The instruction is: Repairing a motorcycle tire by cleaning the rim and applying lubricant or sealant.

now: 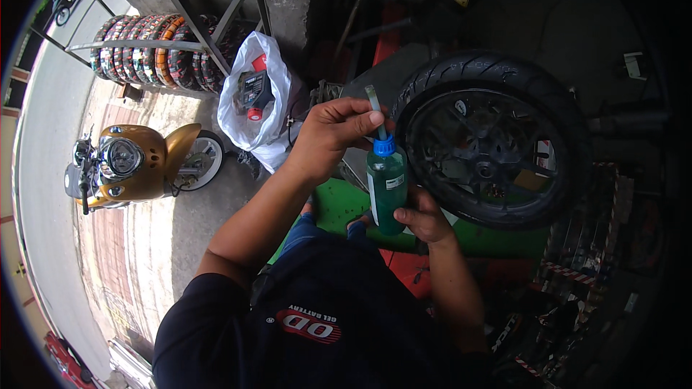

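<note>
My right hand point(427, 217) is wrapped round the lower part of a clear bottle point(387, 191) of green liquid with a blue cap point(384, 145). The bottle stands nearly upright in front of my body. Above the cap, the fingers of my left hand point(344, 130) pinch a short translucent tube point(373, 98) that rises from the bottle's top. Where the tube meets the cap is partly covered by my fingers. Just right of the bottle is a motorcycle wheel point(484, 166) with a black tyre point(569, 166).
A white plastic bag point(234, 112) holding a dark bottle point(254, 90) with a red cap stands to the left. Farther left are a gold scooter point(133, 166) and a rack of tyres point(148, 50). Green flooring point(335, 205) lies under my feet. Several packaged items point(577, 252) are at right.
</note>
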The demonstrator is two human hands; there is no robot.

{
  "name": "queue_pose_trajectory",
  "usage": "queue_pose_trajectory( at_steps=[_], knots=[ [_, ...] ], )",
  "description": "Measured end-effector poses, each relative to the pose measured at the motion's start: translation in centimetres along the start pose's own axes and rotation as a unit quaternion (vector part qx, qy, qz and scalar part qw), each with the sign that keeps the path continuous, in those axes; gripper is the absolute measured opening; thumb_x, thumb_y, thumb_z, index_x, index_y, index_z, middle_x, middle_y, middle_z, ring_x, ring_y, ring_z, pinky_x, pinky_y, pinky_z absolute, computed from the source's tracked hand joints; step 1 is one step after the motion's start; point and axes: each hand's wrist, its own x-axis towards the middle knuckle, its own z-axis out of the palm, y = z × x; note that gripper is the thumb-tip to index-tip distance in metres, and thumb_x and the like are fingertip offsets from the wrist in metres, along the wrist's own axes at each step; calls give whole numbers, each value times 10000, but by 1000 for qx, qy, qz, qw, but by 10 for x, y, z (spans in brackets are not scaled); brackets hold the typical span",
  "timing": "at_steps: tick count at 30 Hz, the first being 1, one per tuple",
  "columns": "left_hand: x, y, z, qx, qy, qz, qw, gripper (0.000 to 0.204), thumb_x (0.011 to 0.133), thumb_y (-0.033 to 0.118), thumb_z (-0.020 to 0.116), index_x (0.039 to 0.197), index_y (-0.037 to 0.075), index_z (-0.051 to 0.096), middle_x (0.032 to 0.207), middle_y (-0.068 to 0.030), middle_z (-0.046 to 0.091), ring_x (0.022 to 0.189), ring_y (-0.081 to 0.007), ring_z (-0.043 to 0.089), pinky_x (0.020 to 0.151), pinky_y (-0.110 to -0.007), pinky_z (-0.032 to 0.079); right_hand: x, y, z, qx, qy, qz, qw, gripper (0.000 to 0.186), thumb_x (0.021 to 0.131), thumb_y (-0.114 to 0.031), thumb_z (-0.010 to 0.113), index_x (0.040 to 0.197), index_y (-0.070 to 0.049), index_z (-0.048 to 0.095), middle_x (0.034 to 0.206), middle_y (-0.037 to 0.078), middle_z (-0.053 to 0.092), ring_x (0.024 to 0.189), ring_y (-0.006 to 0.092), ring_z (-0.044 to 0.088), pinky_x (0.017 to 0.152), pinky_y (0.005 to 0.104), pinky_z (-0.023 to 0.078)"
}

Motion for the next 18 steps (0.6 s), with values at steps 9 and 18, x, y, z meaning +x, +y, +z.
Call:
queue_pose_trajectory(
  at_steps=[9, 18],
  knots=[
    [2, -3, 7, 34, -85, -1, 996, 354, 1014, 231, 650, 1279, -3, 650, 1179, -129, 725, 1067, -192, 684, 938, -355, 538, -4, 19, -7, 80, -16, -35, 996, 775, 919, -206, 757, 1522, 48, 342, 1363, 105, 567, 1271, 184, 531, 1101, 356, 400],
    [5, -39, 18, 258, -98, -17, 961, 354, 1035, 266, 623, 1261, -6, 604, 1202, -94, 688, 1153, -190, 610, 1019, -343, 457, 10, 68, -9, -64, 115, -61, 989, 611, 936, -255, 766, 1413, -7, 475, 1283, 90, 611, 1208, 190, 580, 1065, 362, 441]
  ],
)
